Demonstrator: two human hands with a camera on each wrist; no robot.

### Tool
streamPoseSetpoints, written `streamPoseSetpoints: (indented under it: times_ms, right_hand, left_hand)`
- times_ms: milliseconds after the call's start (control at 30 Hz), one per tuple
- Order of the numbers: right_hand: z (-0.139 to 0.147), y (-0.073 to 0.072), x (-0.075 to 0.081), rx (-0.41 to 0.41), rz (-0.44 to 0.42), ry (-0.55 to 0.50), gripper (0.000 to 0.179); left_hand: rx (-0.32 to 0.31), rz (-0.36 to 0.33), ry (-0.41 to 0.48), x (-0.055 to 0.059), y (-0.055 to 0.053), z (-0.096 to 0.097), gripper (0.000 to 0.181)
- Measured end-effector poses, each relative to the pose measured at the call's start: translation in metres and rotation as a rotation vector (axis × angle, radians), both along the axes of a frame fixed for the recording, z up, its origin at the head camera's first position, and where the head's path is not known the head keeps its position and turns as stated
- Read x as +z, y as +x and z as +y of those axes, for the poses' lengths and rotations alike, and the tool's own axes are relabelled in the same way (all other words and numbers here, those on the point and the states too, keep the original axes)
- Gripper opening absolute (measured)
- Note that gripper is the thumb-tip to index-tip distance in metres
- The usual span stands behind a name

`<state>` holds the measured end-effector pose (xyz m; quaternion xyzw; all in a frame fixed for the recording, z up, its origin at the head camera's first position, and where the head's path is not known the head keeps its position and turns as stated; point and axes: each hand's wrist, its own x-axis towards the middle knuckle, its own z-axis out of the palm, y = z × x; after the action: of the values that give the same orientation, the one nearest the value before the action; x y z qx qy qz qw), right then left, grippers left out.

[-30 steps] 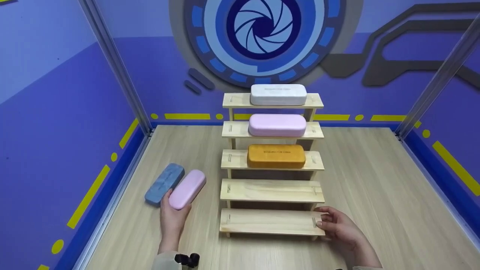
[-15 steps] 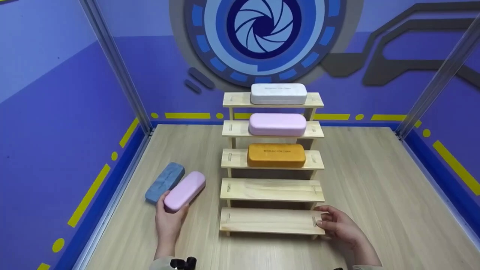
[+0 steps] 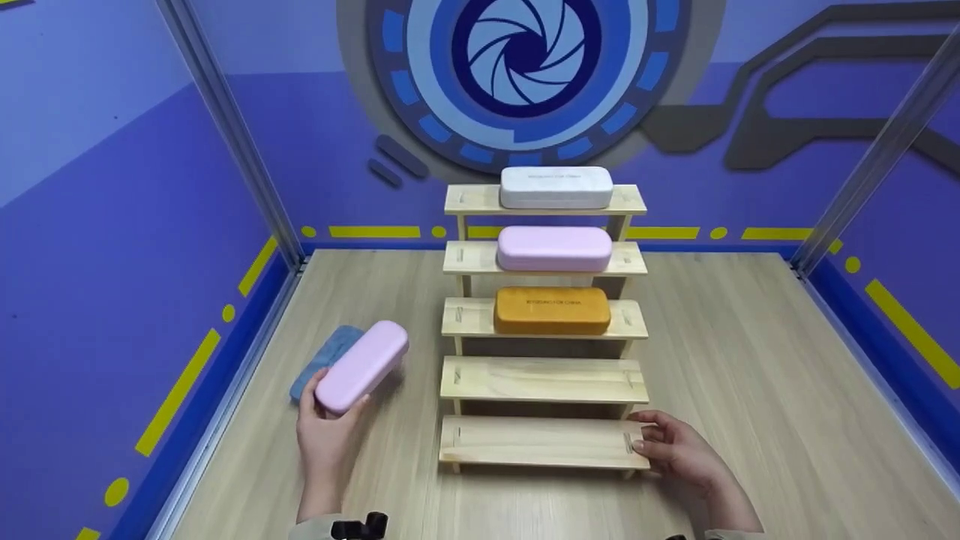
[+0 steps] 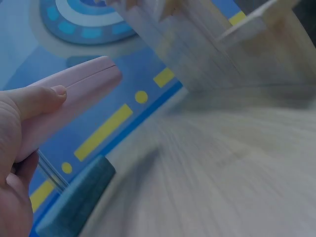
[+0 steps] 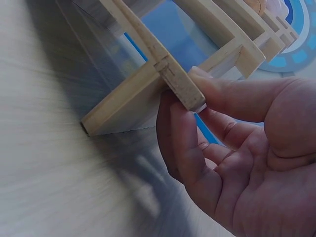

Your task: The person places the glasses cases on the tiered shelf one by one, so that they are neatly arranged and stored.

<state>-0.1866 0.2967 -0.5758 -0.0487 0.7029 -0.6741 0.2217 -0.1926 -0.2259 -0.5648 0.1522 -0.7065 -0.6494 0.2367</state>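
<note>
Pink case (image 3: pixel 362 366) is up off the table (image 3: pixel 750 360), left of the rack (image 3: pixel 544 381), in the grasp of the left hand (image 3: pixel 328 442). We see it held by its near end, thumb along 1 side and fingers along the other, presumably because that end lies closest to the person and the narrow body suits such a grip. In the head view it overlaps the blue case (image 3: pixel 324 354), which lies on the table; the left wrist view shows a gap between them.

We see the right hand (image 3: pixel 686 454) pinching the right end of the bottom board (image 3: pixel 544 444), thumb above and fingers below; we take this as steadying the rack. On its 5 levels, from the top, sit a white case (image 3: pixel 556 189), a 2nd pink case (image 3: pixel 555 249) and an orange case (image 3: pixel 552 311), 1 per level, each lengthwise near the middle, likely so that it rests securely on the narrow board.

Against the earlier frames, the pink case has risen and shifted left, so it now covers much of the blue case from above. The right hand's pinch and the 3 cases on the rack look unchanged to us.
</note>
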Motion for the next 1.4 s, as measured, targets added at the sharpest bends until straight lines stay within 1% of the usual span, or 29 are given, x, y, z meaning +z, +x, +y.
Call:
streamPoseSetpoints:
  times_ms: [167, 300, 433, 567, 800, 967, 1067, 1167, 1300, 1400]
  right_hand:
    - [-0.001, 0.0, 0.001, -0.008, -0.007, 0.002, 0.057]
    - [-0.001, 0.0, 0.0, -0.025, -0.022, 0.023, 0.057]
    - [-0.001, 0.001, -0.001, -0.035, -0.025, 0.042, 0.058]
    - [-0.002, 0.001, -0.001, -0.023, -0.015, 0.029, 0.06]
    - [-0.002, 0.0, 0.0, -0.048, -0.043, 0.046, 0.059]
    - [-0.003, 0.001, 0.0, -0.046, -0.045, 0.057, 0.063]
    - [-0.002, 0.001, 0.0, -0.034, -0.029, 0.032, 0.06]
    - [-0.002, 0.0, 0.0, -0.03, -0.025, 0.004, 0.056]
    - [-0.002, 0.0, 0.0, -0.029, -0.031, -0.007, 0.055]
    - [-0.001, 0.0, 0.0, -0.038, -0.034, 0.004, 0.055]
  left_hand:
    - [0.016, 0.021, -0.031, 0.017, 0.002, 0.001, 0.082]
    - [0.009, 0.056, -0.044, 0.029, 0.006, 0.002, 0.082]
    - [0.0, 0.087, -0.068, 0.037, 0.009, 0.004, 0.082]
    - [0.006, 0.128, -0.093, 0.047, 0.012, 0.007, 0.082]
    - [0.0, 0.184, -0.119, 0.063, 0.015, 0.014, 0.083]
    - [-0.025, 0.226, -0.124, 0.075, 0.018, 0.021, 0.083]
    - [-0.04, 0.259, -0.136, 0.082, 0.019, 0.025, 0.083]
    - [-0.047, 0.288, -0.165, 0.087, 0.02, 0.03, 0.083]
    - [-0.094, 0.35, -0.167, 0.092, 0.02, 0.036, 0.082]
    - [-0.154, 0.416, -0.159, 0.095, 0.02, 0.042, 0.081]
